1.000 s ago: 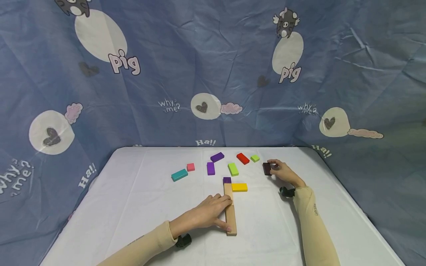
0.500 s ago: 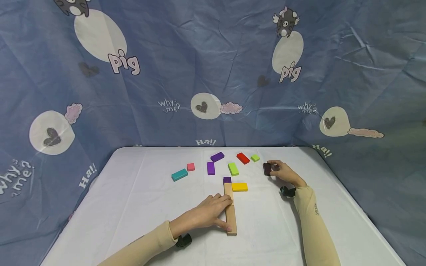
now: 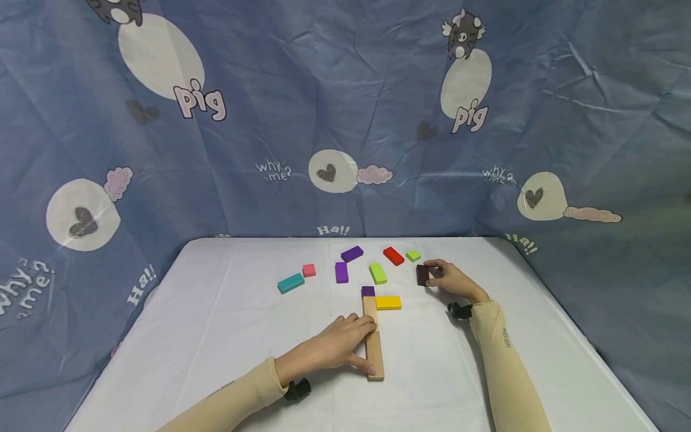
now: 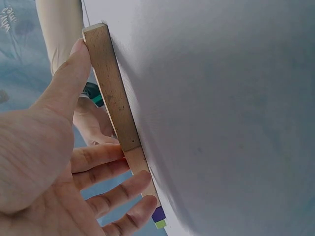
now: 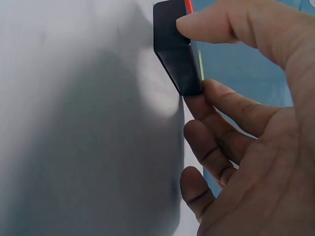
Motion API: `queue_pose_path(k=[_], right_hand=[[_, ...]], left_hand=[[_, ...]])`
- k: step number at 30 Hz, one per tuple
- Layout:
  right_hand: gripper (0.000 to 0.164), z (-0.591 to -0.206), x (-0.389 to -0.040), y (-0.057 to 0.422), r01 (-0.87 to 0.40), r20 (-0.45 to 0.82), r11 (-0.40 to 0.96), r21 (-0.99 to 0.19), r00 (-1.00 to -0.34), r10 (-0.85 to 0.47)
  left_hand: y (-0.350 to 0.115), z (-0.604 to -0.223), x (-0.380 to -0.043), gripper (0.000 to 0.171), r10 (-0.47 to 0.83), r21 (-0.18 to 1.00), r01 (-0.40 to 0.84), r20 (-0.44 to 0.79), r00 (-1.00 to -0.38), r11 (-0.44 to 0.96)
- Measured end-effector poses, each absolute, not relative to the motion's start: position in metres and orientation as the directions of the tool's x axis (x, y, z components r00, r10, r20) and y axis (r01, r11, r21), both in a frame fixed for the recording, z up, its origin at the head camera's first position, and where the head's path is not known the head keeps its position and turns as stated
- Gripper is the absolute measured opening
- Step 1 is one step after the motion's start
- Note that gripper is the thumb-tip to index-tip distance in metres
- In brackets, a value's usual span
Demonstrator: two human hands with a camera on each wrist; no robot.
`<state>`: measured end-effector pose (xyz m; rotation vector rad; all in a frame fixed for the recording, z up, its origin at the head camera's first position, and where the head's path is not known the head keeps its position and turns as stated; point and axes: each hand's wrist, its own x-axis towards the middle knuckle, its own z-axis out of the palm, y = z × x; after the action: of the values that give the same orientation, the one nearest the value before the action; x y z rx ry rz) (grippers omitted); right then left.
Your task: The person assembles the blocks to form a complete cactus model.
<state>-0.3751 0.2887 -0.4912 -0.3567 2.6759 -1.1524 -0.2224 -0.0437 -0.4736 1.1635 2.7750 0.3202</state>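
Observation:
Two plain wooden blocks lie end to end on the white table, the near one (image 3: 375, 351) and the far one (image 3: 369, 306). My left hand (image 3: 344, 345) rests along their left side, thumb at the near block and fingertips on the far one. A dark purple block (image 3: 368, 291) meets the row's far end, and a yellow block (image 3: 388, 303) lies against its right side. To the right, my right hand (image 3: 452, 282) pinches a black block (image 5: 172, 29) between thumb and fingers. Whether the black block touches the table is hard to tell.
Loose blocks lie farther back: teal (image 3: 291, 283), pink (image 3: 309, 270), violet (image 3: 342, 272), dark purple (image 3: 352, 254), lime (image 3: 378, 273), red (image 3: 393, 256) and a small lime one (image 3: 413, 255). A patterned blue cloth (image 3: 243, 138) hangs behind the table (image 3: 227, 336).
My right hand has shifted a little to the left with the black block in its grip. The left hand and the wooden row stay in place.

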Motion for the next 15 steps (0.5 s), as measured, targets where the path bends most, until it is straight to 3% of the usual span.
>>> queue_pose_path(k=[15], right_hand=[[0.062,-0.492,-0.376,0.25,-0.154,-0.148,0.71,-0.687,-0.927,-0.344]], left_hand=[[-0.044,-0.475,-0.223,0.09,0.717,0.229,0.695,-0.019,-0.697,0.682]])
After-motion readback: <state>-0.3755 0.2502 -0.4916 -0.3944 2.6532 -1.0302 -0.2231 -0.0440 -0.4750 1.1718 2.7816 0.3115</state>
